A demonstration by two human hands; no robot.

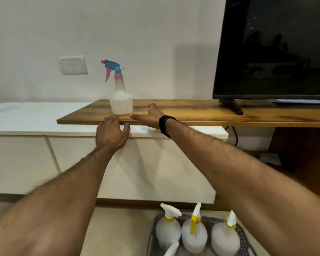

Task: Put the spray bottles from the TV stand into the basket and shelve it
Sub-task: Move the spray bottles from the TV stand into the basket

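Note:
A white spray bottle (120, 100) with a blue and pink trigger head stands upright near the left end of the wooden TV stand top (192, 113). My right hand (149, 115) lies open on the wood just right of the bottle, its thumb close to the base. My left hand (112, 134) hovers open below the shelf's front edge, under the bottle. On the floor at the bottom, a grey perforated basket (247, 242) holds several white spray bottles (194, 235) with yellow collars.
A black TV (273, 47) stands on the right part of the wooden top. White cabinets (26, 159) sit below and to the left. A wall switch (73, 65) is on the wall behind. A black cable hangs behind the stand.

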